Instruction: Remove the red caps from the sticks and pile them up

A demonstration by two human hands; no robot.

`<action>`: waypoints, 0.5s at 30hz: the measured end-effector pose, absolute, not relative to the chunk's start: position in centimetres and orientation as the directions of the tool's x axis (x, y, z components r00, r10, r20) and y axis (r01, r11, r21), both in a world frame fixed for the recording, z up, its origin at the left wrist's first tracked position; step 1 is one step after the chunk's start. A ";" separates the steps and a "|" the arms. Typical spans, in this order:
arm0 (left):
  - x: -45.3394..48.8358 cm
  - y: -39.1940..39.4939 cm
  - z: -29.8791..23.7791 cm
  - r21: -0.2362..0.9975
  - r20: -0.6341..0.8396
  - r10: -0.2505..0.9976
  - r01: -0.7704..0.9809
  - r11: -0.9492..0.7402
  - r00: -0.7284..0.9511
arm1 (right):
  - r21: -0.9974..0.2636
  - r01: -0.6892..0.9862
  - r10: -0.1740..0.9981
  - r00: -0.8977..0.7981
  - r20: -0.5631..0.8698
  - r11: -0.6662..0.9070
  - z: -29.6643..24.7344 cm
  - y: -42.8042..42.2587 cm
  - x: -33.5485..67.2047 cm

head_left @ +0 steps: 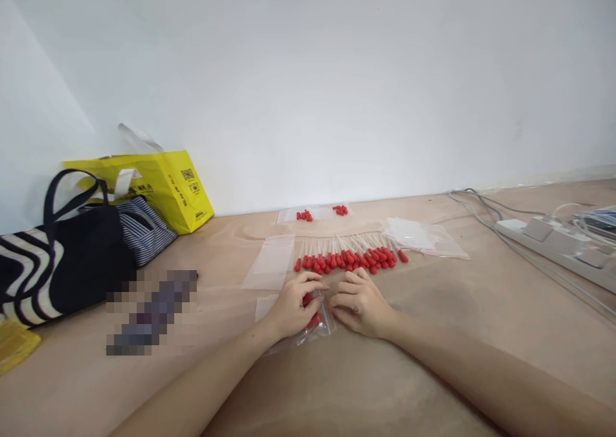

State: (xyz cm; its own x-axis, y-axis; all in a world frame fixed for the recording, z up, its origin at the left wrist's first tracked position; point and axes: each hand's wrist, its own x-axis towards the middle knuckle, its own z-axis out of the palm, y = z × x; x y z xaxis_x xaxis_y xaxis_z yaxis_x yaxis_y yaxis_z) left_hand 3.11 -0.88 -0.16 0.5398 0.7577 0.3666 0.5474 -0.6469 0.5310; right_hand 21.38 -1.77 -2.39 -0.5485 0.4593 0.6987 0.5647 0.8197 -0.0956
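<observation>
My left hand (pixel 294 303) lies curled over a small clear zip bag (pixel 328 325), its thumb and fingers closing on the plastic. Red rubber bulbs of droppers (pixel 314 321) show inside the bag, partly hidden under that hand. At the bag's right end, my right hand (pixel 362 303) has its fingers bent and drawn together at the zip edge; the fingertips' exact hold is partly hidden. Just beyond both hands spreads a row of droppers (pixel 346 257) with red bulbs towards me and clear stems pointing to the wall.
Flat clear bags (pixel 272 262) lie left of the row, and a stack of bags (pixel 418 235) lies right. Farther back are two small red clusters (pixel 304 215). A black bag (pixel 91 264) and yellow bag (pixel 185 193) stand left; a power strip (pixel 558 241) with cables sits right.
</observation>
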 end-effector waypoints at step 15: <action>2.2 1.1 0.1 0.894 -0.065 0.802 0.391 -0.217 0.594 | 0.191 0.525 0.205 -0.605 0.769 0.829 -2.2 -2.0 22.0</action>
State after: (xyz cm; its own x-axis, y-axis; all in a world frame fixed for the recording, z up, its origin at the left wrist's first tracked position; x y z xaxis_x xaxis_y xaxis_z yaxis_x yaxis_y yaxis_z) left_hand 2.23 1.06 0.13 0.5938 0.8020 -0.0649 0.3909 -0.2170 0.8945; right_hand 22.00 -1.97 -2.23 -0.6049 0.2054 0.7694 0.5251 0.8293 0.1914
